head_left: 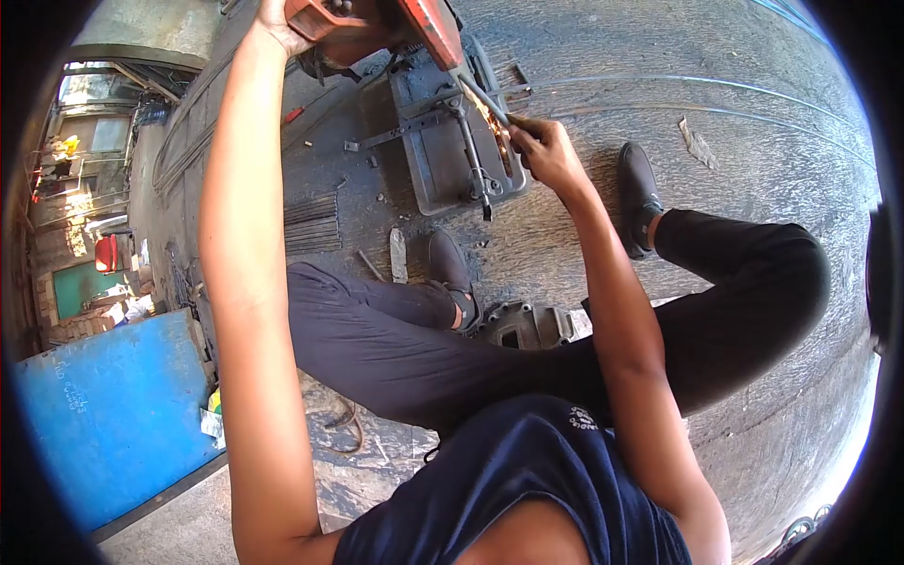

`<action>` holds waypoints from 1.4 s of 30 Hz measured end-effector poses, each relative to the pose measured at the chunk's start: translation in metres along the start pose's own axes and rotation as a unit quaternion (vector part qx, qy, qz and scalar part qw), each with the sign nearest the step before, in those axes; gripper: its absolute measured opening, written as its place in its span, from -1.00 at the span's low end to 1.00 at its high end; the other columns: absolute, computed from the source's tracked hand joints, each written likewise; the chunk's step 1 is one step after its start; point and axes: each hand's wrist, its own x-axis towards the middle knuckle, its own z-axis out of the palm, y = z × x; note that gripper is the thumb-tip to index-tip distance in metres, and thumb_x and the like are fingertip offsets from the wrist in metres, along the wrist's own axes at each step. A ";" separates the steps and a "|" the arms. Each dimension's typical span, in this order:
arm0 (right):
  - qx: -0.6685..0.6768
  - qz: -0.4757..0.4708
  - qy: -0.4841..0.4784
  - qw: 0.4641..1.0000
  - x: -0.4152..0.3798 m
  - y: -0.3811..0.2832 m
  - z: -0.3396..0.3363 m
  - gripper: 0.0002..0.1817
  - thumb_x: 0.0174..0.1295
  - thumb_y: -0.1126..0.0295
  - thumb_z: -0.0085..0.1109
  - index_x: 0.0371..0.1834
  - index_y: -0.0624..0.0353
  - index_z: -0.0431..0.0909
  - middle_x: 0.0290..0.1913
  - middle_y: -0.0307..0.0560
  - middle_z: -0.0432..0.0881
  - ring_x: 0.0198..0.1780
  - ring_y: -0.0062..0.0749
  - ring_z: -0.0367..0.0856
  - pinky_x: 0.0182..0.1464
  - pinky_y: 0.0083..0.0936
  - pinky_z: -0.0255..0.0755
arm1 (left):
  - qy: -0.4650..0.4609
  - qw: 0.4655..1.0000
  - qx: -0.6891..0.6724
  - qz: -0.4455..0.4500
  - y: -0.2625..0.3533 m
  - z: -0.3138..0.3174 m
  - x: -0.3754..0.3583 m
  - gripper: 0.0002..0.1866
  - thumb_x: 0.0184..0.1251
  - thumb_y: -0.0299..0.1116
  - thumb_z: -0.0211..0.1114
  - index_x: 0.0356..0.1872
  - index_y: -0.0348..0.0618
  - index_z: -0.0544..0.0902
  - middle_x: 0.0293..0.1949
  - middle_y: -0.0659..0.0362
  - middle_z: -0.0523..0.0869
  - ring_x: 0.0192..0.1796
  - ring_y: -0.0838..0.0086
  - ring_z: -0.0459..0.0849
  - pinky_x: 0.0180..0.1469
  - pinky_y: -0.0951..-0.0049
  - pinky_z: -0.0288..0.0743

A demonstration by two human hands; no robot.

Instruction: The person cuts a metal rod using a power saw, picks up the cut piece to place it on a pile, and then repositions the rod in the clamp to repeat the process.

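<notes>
At the top edge, my left hand (281, 26) is closed around the orange-red handle (315, 19) of a cut-off saw, and part of the hand is out of view. The saw's red guard (433, 33) slants down over a dark metal base (428, 179). My right hand (548, 155) is closed on the near end of a thin metal rod (483, 97), which runs up to the guard. Orange sparks (496, 127) show beside the rod, just left of my right fingers. A screw clamp (468, 146) lies across the base. The cutting disc's contact with the rod is hidden.
Long thin rods (697, 80) stretch over the floor to the right. A bundle of short bars (313, 221) lies left of the base. A cast metal housing (524, 325) sits between my legs. A blue panel (122, 414) stands at the lower left.
</notes>
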 end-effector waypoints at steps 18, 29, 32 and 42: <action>0.024 0.031 -0.017 0.999 -0.003 -0.006 0.002 -0.65 0.28 0.36 0.19 0.10 0.25 0.62 -0.40 -0.06 0.73 -0.48 -0.65 0.56 -0.40 -0.52 0.45 | -0.035 0.999 -0.015 0.009 0.000 0.003 -0.003 -0.62 0.08 -0.09 0.19 -0.17 -0.11 0.64 -0.25 0.08 0.68 -0.23 0.22 0.63 -0.07 0.10 0.60; 0.015 -0.047 0.036 0.998 0.009 0.024 0.020 -0.67 0.32 0.42 0.14 0.14 0.24 0.57 -0.40 -0.12 0.70 -0.60 -0.63 0.47 -0.55 -0.57 0.34 | 0.009 1.000 -0.004 0.001 -0.001 0.003 -0.003 -0.61 0.09 -0.07 0.18 -0.16 -0.11 0.63 -0.26 0.09 0.67 -0.24 0.22 0.62 -0.08 0.08 0.59; 0.024 -0.058 0.035 0.997 0.001 0.005 0.018 -0.67 0.33 0.41 0.15 0.13 0.24 0.58 -0.41 -0.18 0.68 -0.58 -0.68 0.45 -0.54 -0.61 0.32 | 0.028 1.000 0.006 0.009 -0.001 0.004 -0.004 -0.63 0.09 -0.08 0.18 -0.17 -0.10 0.62 -0.28 0.09 0.67 -0.26 0.22 0.62 -0.09 0.07 0.59; 0.166 0.036 0.018 0.985 -0.007 -0.007 0.012 -0.74 0.38 0.45 0.11 0.10 0.19 0.52 -0.39 -0.26 0.65 -0.56 -0.79 0.33 -0.58 -0.71 0.17 | 0.014 1.000 -0.001 0.015 -0.002 0.002 -0.003 -0.67 0.08 -0.11 0.20 -0.21 -0.07 0.63 -0.31 0.11 0.67 -0.27 0.26 0.63 -0.10 0.07 0.60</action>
